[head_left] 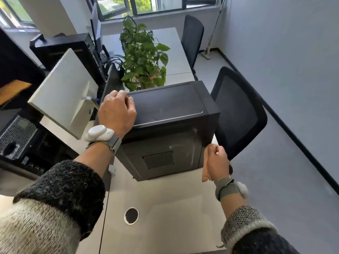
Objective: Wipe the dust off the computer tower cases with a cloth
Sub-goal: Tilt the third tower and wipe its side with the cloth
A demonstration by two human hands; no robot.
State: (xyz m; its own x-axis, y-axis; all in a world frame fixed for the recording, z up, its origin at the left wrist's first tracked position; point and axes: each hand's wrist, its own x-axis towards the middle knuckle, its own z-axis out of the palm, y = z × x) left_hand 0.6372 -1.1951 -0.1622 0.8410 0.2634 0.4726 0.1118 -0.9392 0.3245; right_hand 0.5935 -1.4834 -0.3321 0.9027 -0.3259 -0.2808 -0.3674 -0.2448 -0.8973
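The right hand (218,162) held the cloth (206,171) bunched inside curled fingers, at the lower right edge of the tower case (165,107). This case stood on the desk (165,208). The left hand (117,114) gripped its top left corner, with fingers curled over the edge. The side panel showed pale streaks (dust, I believe), so a flatter cloth and long overlapping strokes would serve better. I counted one cloth, two chairs (238,110), one plant (145,57), and two other cases (18,140) at the left, so three together.

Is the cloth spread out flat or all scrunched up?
Scrunched up. The right hand grips the cloth in a fist beside the computer case, with one end hanging below.
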